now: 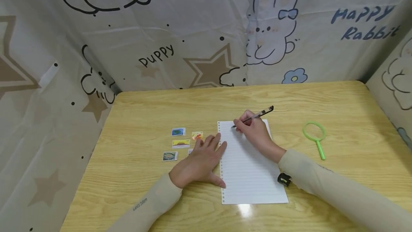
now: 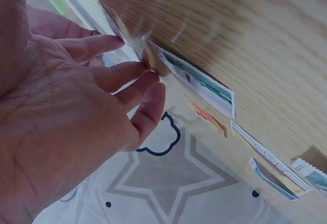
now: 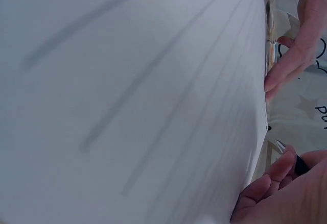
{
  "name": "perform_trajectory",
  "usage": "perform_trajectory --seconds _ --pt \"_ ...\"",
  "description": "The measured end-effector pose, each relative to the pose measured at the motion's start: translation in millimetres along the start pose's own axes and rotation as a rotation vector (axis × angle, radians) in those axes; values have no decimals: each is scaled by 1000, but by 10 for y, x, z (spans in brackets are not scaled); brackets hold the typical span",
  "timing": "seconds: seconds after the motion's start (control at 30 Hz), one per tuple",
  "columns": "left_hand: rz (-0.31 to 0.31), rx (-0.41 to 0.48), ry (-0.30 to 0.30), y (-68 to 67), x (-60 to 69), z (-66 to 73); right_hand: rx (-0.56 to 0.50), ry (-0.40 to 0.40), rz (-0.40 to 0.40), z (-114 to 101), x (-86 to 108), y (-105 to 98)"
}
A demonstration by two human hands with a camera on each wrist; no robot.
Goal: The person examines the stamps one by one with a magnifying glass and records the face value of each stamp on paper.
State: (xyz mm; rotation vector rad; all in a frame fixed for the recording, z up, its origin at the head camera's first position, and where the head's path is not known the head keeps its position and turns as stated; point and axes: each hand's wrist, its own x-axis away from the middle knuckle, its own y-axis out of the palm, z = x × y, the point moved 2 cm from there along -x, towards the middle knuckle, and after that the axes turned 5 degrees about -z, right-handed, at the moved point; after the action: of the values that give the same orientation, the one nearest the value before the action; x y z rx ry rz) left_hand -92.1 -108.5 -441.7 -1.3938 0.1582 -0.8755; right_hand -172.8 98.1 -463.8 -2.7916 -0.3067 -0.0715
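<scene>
A lined sheet with punched holes along its left side lies on the wooden table. My right hand grips a pen over the sheet's upper part, its tip at or just above the paper; the right wrist view shows the tip beyond the fingers. My left hand rests with spread fingers on the sheet's left edge, and in the left wrist view this hand has its fingertips at the edge. Left of it lie several small stamps, among them a blue one and a yellow one; one is partly hidden by the hand.
A green magnifying glass lies right of the sheet. A black device sits at my right wrist. Behind the table hangs a cloth printed with cartoon animals and stars.
</scene>
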Motion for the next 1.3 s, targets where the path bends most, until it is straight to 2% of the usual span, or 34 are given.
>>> perform_trajectory --seconds 0.27,0.47,0.8,1.07,1.3 --pt "11 -32 3 -2 9 14 4 -1 -35 54 -45 54" --pt "-11 -48 -5 3 -3 15 13 9 -55 84 -69 55" --pt "-38 -12 -11 6 -6 10 56 4 -61 87 -61 67" --pt "0 -80 -5 15 -23 23 78 -4 -51 73 -47 45" --pt "-23 -61 -10 19 -20 12 73 -7 -52 63 -44 34"
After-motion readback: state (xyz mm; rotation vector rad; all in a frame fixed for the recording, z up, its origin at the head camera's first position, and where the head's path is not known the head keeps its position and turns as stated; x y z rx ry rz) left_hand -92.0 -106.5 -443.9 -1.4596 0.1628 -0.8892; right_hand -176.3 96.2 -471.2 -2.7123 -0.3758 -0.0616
